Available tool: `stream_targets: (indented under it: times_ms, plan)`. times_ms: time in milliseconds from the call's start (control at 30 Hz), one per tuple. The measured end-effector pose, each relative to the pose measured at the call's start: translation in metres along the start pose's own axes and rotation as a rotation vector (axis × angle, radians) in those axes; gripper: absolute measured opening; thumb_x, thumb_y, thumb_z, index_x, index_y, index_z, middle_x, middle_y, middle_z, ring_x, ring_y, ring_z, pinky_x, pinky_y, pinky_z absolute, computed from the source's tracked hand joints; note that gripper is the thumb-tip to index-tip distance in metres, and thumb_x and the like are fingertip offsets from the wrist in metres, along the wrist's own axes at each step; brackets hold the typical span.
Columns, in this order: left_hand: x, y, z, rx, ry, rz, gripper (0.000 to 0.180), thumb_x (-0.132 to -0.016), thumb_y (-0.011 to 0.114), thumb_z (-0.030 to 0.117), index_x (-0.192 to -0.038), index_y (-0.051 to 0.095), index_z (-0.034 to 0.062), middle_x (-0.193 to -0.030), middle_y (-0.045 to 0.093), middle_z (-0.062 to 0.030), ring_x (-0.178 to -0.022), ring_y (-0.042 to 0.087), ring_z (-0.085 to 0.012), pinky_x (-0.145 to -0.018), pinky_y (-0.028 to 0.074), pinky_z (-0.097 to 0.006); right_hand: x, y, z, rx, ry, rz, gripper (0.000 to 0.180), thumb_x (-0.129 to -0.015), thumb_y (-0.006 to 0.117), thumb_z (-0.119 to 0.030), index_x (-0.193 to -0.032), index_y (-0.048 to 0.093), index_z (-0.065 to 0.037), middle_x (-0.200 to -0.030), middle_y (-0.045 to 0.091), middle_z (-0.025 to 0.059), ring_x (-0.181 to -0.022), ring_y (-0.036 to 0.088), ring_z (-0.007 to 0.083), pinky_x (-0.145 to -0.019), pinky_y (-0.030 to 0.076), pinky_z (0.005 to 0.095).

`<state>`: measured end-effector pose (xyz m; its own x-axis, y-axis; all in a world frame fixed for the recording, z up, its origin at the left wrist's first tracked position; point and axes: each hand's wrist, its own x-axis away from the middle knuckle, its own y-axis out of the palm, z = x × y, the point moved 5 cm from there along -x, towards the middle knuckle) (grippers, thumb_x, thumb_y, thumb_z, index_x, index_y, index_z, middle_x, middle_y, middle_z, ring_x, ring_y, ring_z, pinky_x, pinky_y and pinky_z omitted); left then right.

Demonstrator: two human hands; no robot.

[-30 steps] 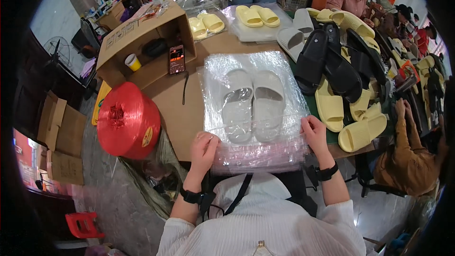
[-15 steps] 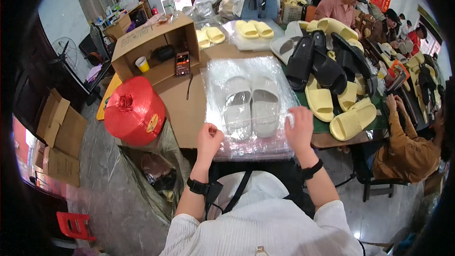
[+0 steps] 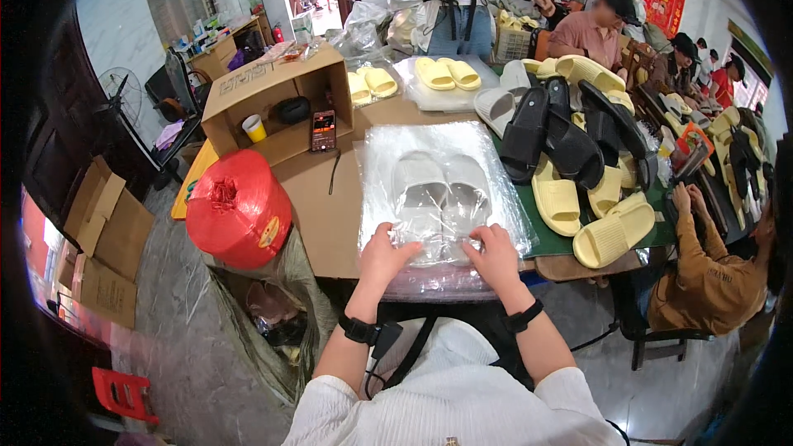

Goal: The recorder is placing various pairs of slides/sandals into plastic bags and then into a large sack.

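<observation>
A pair of light grey slide slippers (image 3: 417, 180) lies side by side inside a clear plastic bag (image 3: 382, 149), toes pointing away from me. The bag rests on a stack of similar clear bags (image 3: 438, 287) at the table's near edge. On the bag's near left part lies my left hand (image 3: 387, 260), thumb stretched toward the slippers and apart from the fingers. My right hand (image 3: 496, 258) presses the near right part, its thumb and forefinger apart. The slippers' near ends sit between both hands, under creased, shiny plastic.
Black slides (image 3: 524, 134) and yellow slides (image 3: 613, 231) are heaped at right. A red twine roll (image 3: 239, 208) stands left, beside an open cardboard box (image 3: 277, 74) and a phone (image 3: 323, 130). Bagged yellow slides (image 3: 446, 73) lie farther back. Several people work nearby.
Both hands have come closer together and down onto the bag's near part, with thumbs now stretched inward. The plastic lies more creased over the slippers. The whole view has shifted slightly.
</observation>
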<state>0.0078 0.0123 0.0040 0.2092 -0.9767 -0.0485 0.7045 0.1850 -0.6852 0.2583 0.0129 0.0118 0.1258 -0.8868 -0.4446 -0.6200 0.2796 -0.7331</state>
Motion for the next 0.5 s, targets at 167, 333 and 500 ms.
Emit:
stream_targets:
  times_ms: [167,333,500]
  plan:
    - [0.014,0.012,0.01,0.479,0.038,-0.005,0.068,-0.074,0.08,0.017,-0.129,0.044,-0.0006,-0.11,0.063,-0.0164,-0.094,0.063,-0.0229,-0.08,0.052,-0.035,0.005,0.003,0.011,-0.064,0.083,0.001,0.053,-0.079,0.079,-0.029,-0.117,0.055,-0.002,-0.104,0.056,0.0171,-0.099,0.055,0.0367,-0.087,0.047,0.0446]
    - [0.034,0.026,0.022,1.124,-0.012,-0.22,0.052,-0.079,0.068,-0.001,-0.122,0.039,0.0067,-0.103,0.062,-0.0108,-0.088,0.061,-0.0144,-0.076,0.049,-0.029,0.016,-0.015,0.015,-0.049,0.075,0.177,0.095,-0.069,0.086,-0.033,-0.141,0.036,0.004,-0.133,0.042,0.0261,-0.123,0.042,0.0427,-0.105,0.036,0.0494]
    - [0.067,0.005,0.042,1.422,-0.01,-0.501,0.061,-0.084,0.062,0.001,-0.142,0.043,-0.0011,-0.124,0.063,-0.0109,-0.114,0.06,-0.0207,-0.099,0.047,-0.035,0.029,-0.047,0.002,-0.481,0.184,0.095,0.102,-0.071,0.087,-0.02,-0.148,0.025,0.004,-0.139,0.044,0.0212,-0.125,0.046,0.0331,-0.107,0.038,0.045]
